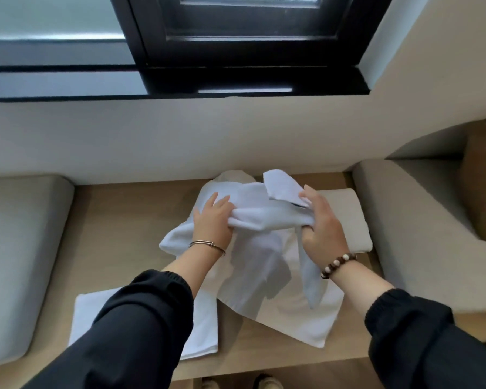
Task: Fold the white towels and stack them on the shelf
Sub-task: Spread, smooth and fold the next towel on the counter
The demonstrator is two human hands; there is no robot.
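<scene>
At frame centre, over the wooden shelf [124,220] | left hand [212,217] and right hand [320,223] each clutch the bunched loose towel [264,217] | folded towel [202,327] lower left, second folded towel [345,211] at right | step: likely shaking open | next: find corners, spread flat

Left grip [212,217]: palm down, pinching the white towel [264,217].
Right grip [321,223]: fingers curled round the same towel.
Arms: both stretched forward.
</scene>
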